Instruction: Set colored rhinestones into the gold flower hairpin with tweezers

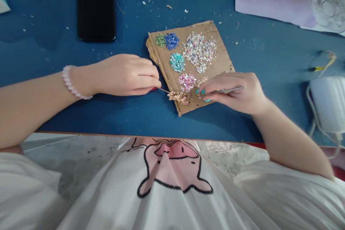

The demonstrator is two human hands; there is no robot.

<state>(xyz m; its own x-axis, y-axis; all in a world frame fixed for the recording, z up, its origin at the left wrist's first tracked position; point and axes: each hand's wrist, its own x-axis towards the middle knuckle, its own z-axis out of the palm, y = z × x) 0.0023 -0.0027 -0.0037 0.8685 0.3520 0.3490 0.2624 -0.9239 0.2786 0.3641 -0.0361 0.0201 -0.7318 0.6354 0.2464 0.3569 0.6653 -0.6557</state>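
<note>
Evidently for steadiness, the left hand (132,75) pinches a thin stick (164,90), so its gold ornament (176,96) sits clear of the fingers, over the near corner of the cardboard (225,59); the right hand (239,91) grips slim tweezers (229,90), likely for finer reach, beside colored chips (187,82) piled separately, presumably to keep shades apart

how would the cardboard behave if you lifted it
The cardboard is probably light and fairly stiff: it looks thin yet lies flat. The chips would likely slide or scatter if it tilted, since they sit in loose piles with no rim visible.
</note>
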